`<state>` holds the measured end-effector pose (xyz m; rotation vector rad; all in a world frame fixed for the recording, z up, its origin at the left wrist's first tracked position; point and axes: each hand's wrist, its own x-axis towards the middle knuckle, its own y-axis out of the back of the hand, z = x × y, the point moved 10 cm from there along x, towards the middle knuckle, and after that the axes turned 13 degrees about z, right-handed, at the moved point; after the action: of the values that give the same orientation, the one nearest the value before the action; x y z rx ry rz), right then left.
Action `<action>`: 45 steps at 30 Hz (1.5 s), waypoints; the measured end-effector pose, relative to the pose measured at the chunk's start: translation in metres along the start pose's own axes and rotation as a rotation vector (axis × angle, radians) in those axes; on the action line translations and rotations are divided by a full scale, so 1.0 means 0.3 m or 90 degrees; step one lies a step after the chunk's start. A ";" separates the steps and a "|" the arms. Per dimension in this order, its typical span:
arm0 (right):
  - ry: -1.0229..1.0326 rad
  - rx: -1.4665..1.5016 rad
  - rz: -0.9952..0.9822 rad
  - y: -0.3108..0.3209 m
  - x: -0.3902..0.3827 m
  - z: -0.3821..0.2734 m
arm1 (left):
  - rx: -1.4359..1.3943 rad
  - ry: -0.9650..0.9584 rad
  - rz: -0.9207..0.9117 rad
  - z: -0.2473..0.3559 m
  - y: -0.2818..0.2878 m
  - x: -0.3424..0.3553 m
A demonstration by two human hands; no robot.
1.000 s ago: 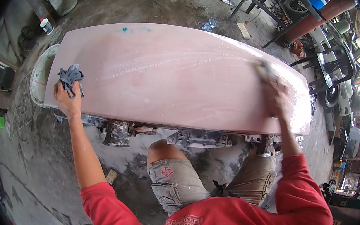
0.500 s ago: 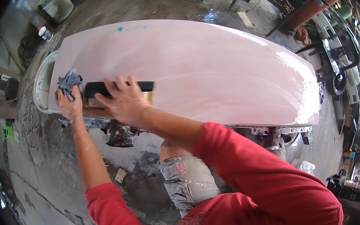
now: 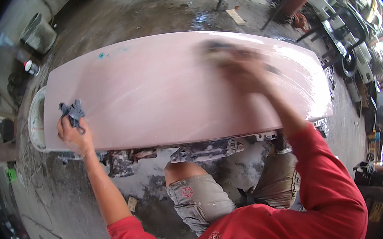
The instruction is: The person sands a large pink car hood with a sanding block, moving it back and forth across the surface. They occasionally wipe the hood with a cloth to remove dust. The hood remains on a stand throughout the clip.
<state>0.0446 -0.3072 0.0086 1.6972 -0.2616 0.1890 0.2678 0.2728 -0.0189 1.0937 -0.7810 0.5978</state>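
A wide pale pink panel (image 3: 147, 100), wet and glossy toward its right end, lies across in front of me with small teal marks near its far edge. At its left end, my left hand (image 3: 74, 135) grips a crumpled grey cloth (image 3: 74, 112) on the surface. My right hand (image 3: 242, 72), badly smeared by motion, is on a dark-and-tan sanding block (image 3: 217, 51) over the upper right-middle of the panel; its finger positions are blurred. Dirty metal fittings (image 3: 206, 151) show under the near edge, above my knees.
A white container (image 3: 34, 124) sits behind the panel's left end. Farther back are a grey bucket (image 3: 38, 35) and a can (image 3: 32, 67). Dark stands, a red cylinder (image 3: 298, 3), a tan strip (image 3: 236, 17) and piled car parts (image 3: 353, 56) line the back and right side.
My right hand swept the block from the right to the left end, then back to the upper right-middle. My left hand stayed on the cloth. The view shifted, putting the panel lower in frame.
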 end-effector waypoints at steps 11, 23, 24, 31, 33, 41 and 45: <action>0.017 0.029 0.087 -0.032 0.078 0.183 | -0.101 -0.059 0.018 -0.064 -0.006 0.008; -0.080 -0.083 0.033 -0.077 0.036 0.372 | -0.036 -0.129 0.036 -0.061 -0.026 0.011; 0.006 -0.081 0.187 -0.099 0.167 0.064 | -0.036 -0.128 0.033 -0.068 -0.030 0.012; 0.064 0.164 0.137 -0.205 0.377 -0.091 | -0.056 -0.147 0.043 -0.095 -0.036 0.018; -0.003 0.010 0.088 -0.099 0.174 0.396 | -0.090 -0.174 0.053 -0.088 -0.026 0.014; -0.634 -0.260 0.092 0.309 -0.678 1.718 | -0.017 -0.119 0.021 -0.154 -0.061 0.005; -0.129 -0.143 -0.023 -0.021 -0.037 0.746 | -0.033 -0.142 0.022 -0.157 -0.074 0.006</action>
<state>0.0300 -0.5271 -0.0325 1.4973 -0.3879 -0.0392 0.2977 0.3089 -0.0413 1.1126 -1.0047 0.4878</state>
